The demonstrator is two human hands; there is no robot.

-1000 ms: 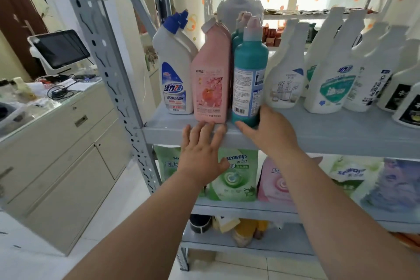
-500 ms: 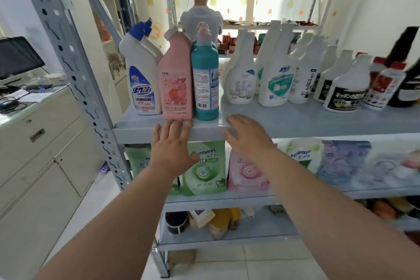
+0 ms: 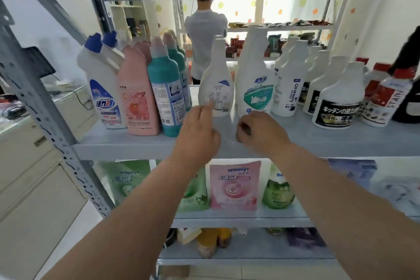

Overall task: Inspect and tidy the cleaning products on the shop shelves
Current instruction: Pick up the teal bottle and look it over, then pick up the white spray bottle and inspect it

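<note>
On the grey shelf [image 3: 341, 143], from the left, a blue-capped white bottle [image 3: 103, 88], a pink bottle [image 3: 136, 98] and a teal bottle [image 3: 166, 93] stand packed side by side. Next is your left hand [image 3: 196, 138], fingers loosely straight, tips at the lower left edge of the white bathroom-cleaner bottle [image 3: 217, 88]; blur hides whether they touch. Right of that bottle your right hand [image 3: 261, 132] hovers over the shelf front, fingers curled in and holding nothing, just below the green-labelled bottle [image 3: 256, 88]
</note>
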